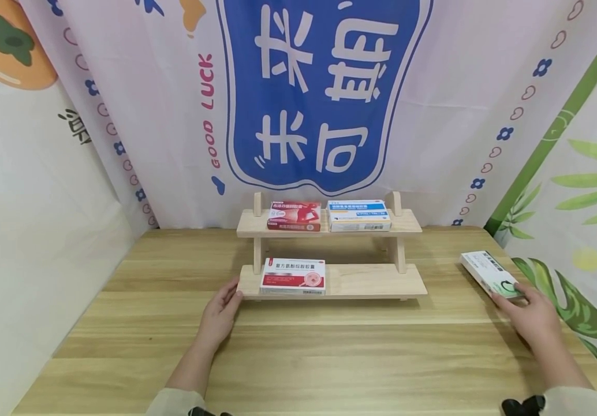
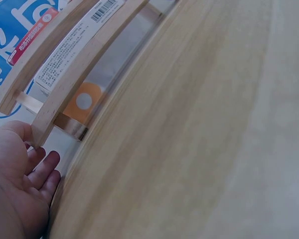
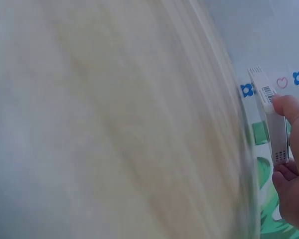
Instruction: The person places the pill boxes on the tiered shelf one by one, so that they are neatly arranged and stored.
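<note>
My left hand holds the left end of the lower tier of a two-tier wooden display stand; in the left wrist view the thumb and fingers meet that board's end. At the right, my right hand pinches a white and green medicine box by its near end. The right wrist view shows the same box edge-on between thumb and fingers. A red-and-white medicine box lies on the lower tier's left half. On the upper tier are a red box and a blue-and-white box.
The stand rests on a wood-grain table, toward its back edge. Behind hangs a printed cloth with a blue panel. A white cloth borders the left side, and a leaf-patterned cloth borders the right.
</note>
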Tool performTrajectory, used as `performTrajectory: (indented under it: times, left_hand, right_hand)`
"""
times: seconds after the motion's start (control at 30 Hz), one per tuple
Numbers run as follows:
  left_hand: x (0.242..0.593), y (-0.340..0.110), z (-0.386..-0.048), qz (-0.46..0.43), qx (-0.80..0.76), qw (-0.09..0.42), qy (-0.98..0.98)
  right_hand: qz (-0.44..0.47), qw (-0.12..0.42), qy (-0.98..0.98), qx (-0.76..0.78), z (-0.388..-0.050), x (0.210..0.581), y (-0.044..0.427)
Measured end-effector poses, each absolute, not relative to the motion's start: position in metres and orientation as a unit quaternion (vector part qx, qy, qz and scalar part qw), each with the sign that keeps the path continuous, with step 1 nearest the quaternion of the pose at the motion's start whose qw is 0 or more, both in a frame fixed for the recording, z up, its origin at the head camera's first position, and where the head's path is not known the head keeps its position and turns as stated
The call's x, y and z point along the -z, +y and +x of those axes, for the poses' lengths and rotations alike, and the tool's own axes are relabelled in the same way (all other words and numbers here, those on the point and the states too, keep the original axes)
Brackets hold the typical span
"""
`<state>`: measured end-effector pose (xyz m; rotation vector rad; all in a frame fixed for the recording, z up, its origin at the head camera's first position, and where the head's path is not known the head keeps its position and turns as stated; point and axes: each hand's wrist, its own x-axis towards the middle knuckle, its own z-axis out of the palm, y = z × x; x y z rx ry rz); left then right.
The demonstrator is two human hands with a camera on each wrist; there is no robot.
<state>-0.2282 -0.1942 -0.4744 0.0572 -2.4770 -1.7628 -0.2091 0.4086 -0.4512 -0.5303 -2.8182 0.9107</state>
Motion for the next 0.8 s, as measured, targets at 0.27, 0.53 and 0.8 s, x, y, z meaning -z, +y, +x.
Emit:
performTrajectory:
  times: [0.27, 0.53, 0.8]
  left_hand:
    - [0.474, -0.194, -0.227, 0.02, 0.579, 0.049, -0.813]
    - [0.473, -0.193, -0.228, 0.02, 0.584, 0.05, -0.81]
    - [0.474, -0.193, -0.228, 0.021, 0.584, 0.053, -0.809]
  right_hand:
    - [-0.133, 0.095, -0.938, -0.306, -0.199, 0.443, 0.398]
    - [-0.089, 0.123, -0.942, -0.299, -0.193, 0.435, 0.382]
    - [-0.05, 0.12, -0.938, -0.321, -0.189, 0.421, 0.361]
